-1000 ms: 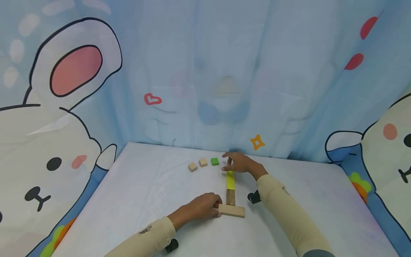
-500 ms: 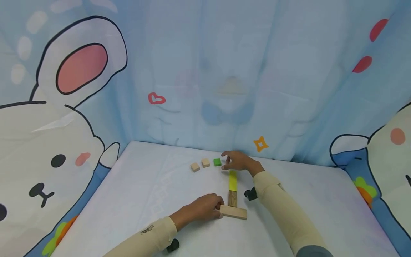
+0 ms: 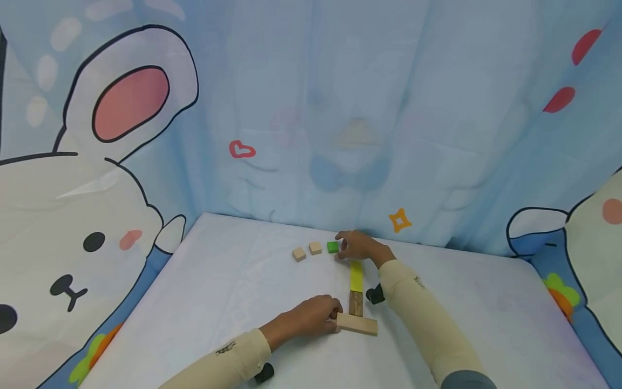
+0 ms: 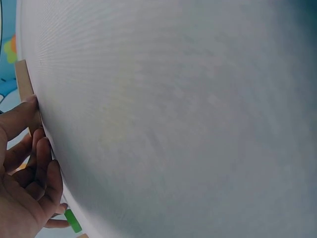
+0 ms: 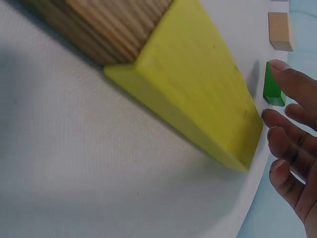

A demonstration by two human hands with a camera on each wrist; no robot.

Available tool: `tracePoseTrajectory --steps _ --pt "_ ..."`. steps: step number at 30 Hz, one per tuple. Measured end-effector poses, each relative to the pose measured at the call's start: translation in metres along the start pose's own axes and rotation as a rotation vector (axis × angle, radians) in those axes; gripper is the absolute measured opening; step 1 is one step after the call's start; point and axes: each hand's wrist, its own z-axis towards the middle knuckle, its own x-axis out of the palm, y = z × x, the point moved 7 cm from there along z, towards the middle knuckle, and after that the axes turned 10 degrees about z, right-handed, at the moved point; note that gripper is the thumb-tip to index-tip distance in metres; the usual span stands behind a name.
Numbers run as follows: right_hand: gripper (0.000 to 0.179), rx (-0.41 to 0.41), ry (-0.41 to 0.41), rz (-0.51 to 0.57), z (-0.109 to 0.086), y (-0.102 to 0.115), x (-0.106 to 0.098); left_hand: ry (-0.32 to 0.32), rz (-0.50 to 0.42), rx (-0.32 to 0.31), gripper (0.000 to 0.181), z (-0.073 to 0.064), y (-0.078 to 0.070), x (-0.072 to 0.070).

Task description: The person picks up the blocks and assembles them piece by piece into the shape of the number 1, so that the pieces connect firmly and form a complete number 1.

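Observation:
My left hand point(image 3: 311, 316) holds the left end of a long, plain light wooden block point(image 3: 358, 324) between thumb and fingers; the left wrist view shows this wooden block point(image 4: 24, 82) at the thumb tip. Beyond it, a dark brown block point(image 3: 356, 303) and a yellow block point(image 3: 357, 276) lie end to end, forming a T with it. My right hand point(image 3: 358, 246) is past the far end of the yellow block, thumb and index finger parted at the right side of a small green block point(image 3: 332, 247). In the right wrist view a fingertip overlaps the green block point(image 5: 273, 88).
Two small plain wooden blocks, one nearer point(image 3: 298, 254) and one farther point(image 3: 315, 248), lie left of the green one. Behind them the white table point(image 3: 233, 281) ends at a blue printed curtain point(image 3: 291, 108). A dark wrist device point(image 3: 375, 294) hangs under the right forearm.
My right hand has shifted left, closing the gap to the green block. The left hand still holds the long block. The whole head view has drifted slightly rightward.

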Motion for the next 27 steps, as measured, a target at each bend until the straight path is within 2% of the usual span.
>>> tracePoseTrajectory --steps 9,20,27 --pt "0.061 0.009 0.005 -0.005 0.007 0.0 0.005 -0.002 -0.016 0.004 0.034 0.002 0.002 0.002" --pt "0.048 -0.037 -0.005 -0.024 0.013 0.004 0.008 -0.004 -0.009 -0.004 0.033 0.0 0.0 -0.001" --pt "0.047 -0.053 -0.002 -0.037 0.016 0.001 0.01 -0.011 -0.016 -0.002 0.032 0.0 0.0 -0.001"
